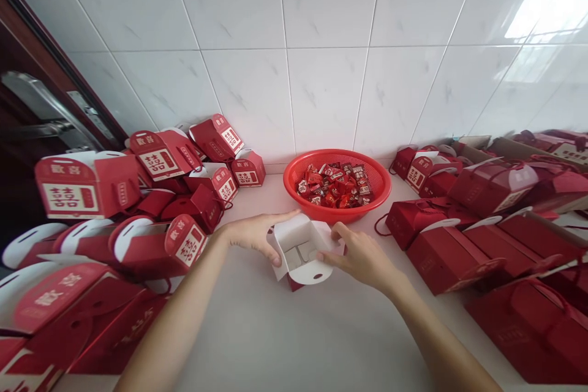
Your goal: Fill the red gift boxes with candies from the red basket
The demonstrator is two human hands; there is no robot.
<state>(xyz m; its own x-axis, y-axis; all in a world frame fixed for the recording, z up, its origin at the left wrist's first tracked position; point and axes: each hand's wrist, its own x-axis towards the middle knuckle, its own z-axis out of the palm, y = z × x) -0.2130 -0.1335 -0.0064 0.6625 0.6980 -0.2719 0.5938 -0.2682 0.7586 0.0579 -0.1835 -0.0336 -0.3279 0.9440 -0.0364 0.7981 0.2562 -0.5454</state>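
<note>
An open gift box (pixel 301 251), white inside and red outside, stands on the table between my hands with its flaps spread. I see only its bare bottom inside. My left hand (pixel 257 236) grips the box's left side, thumb at the near left flap and fingers behind the far edge. On the right side, my right hand (pixel 356 254) pinches the box's flap, with the thumb over the inner edge. Just behind the box is a red plastic basket (pixel 290 188) holding many wrapped candies (pixel 333 185) in red and brown.
Red gift boxes (pixel 158 159) with white and gold lettering are piled on the left. Folded red boxes (pixel 454 257) with cord handles fill the right side. Behind stands a white tiled wall (pixel 328 92); a door handle (pixel 50 110) juts in at far left.
</note>
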